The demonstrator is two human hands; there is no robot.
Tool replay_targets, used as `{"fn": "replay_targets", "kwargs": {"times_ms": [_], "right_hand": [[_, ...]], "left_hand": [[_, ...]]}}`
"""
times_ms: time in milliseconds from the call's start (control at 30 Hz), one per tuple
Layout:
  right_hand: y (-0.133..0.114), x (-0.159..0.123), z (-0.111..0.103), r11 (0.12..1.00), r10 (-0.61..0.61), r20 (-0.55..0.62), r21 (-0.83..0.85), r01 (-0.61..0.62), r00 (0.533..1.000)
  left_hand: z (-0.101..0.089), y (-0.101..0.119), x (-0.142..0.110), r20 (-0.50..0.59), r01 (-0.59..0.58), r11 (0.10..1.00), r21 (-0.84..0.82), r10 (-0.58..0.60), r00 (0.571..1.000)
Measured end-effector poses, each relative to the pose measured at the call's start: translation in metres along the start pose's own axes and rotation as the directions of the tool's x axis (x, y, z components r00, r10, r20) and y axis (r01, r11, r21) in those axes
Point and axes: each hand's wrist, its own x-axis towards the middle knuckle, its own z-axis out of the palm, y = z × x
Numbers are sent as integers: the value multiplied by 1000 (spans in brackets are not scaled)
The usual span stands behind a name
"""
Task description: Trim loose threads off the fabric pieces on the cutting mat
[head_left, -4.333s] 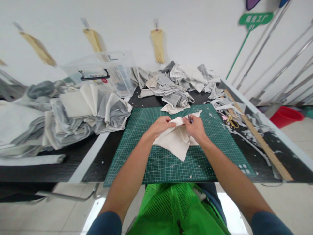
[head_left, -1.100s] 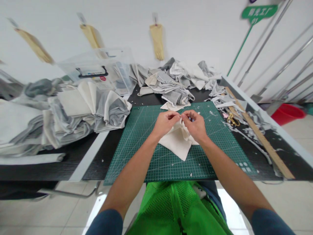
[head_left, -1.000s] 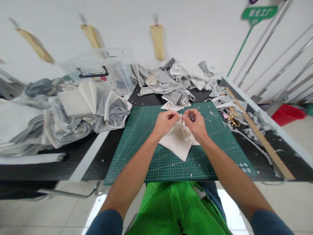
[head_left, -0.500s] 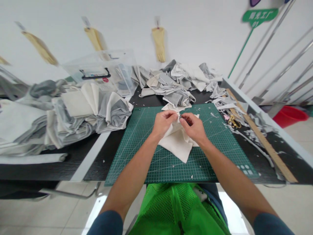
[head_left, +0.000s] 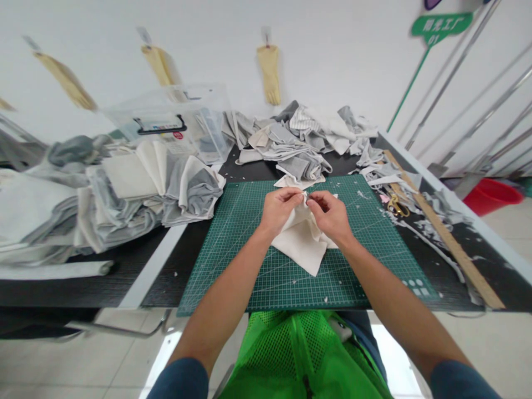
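A cream piece of fabric (head_left: 302, 244) lies partly on the green cutting mat (head_left: 233, 260), its upper part gathered and lifted. My left hand (head_left: 281, 209) pinches the raised edge between thumb and fingers. Close beside it, my right hand (head_left: 329, 213) grips the same fabric with bent fingers. The fingertips nearly meet at the top of the bunched cloth. A lower corner of the fabric hangs toward me and rests on the mat. Whether anything small sits between the fingertips is hidden.
Heaps of grey and cream cloth (head_left: 112, 194) cover the table's left, beside a clear plastic box (head_left: 166, 119). Another cloth pile (head_left: 305, 141) stands at the back. On the right lie gold-handled scissors (head_left: 398, 207), fabric scraps and a long wooden ruler (head_left: 449, 238).
The fingertips have shifted slightly, and more of the bunched cloth shows between them. Both hands stay in nearly the same place, still holding the fabric.
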Motion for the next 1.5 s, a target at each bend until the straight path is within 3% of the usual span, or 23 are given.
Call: {"fn": "replay_targets", "kwargs": {"times_ms": [233,800,1200,1500], "right_hand": [[-3,-1,-3,1000,-2,16,-17,3,1000],[-8,-3,-3,997,-48,-3,-56,48,999],[-2,-1,-1,1000,-21,3,-11,21,1000],[-8,-2,-1,999,-35,19,-29,35,999]], "left_hand": [[4,8,-5,-1,-35,988,151,35,999],[6,10,-8,-24,-86,953,292,97,995],[7,7,-4,-13,22,991,131,-20,1000],[6,6,-4,10,38,994,105,-39,999]]}}
